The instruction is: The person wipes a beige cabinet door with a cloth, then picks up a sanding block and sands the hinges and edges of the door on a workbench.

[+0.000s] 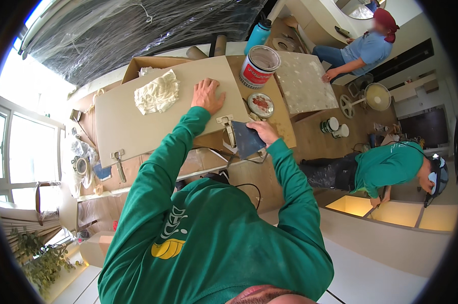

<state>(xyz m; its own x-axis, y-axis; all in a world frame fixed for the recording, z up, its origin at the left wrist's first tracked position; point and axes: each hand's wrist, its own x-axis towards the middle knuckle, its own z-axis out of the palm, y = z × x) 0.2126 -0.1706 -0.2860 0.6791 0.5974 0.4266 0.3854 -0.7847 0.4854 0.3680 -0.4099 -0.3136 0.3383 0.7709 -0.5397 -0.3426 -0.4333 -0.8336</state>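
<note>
A beige cabinet door (pixel 122 114) lies flat on the work surface, with a metal hinge (pixel 118 164) at its near left corner and another hinge (pixel 228 129) near its right end. My left hand (pixel 208 96) rests palm down on the door, fingers stretched out, holding nothing. Beside the right hinge, my right hand (pixel 263 133) grips a dark blue-grey sheet that looks like sandpaper (pixel 248 141). A crumpled cream cloth (pixel 157 92) lies on the door, left of my left hand. Just beyond my right hand is a round lid (pixel 261 105) smeared with white and red.
An open paint can (pixel 260 67) and a blue bottle (pixel 258 36) stand behind the lid. A paint-spotted board (pixel 306 81) is to the right. One co-worker (pixel 366 50) sits beyond it; another (pixel 386 169) bends over lit shelving. A fan (pixel 377 96) stands between them.
</note>
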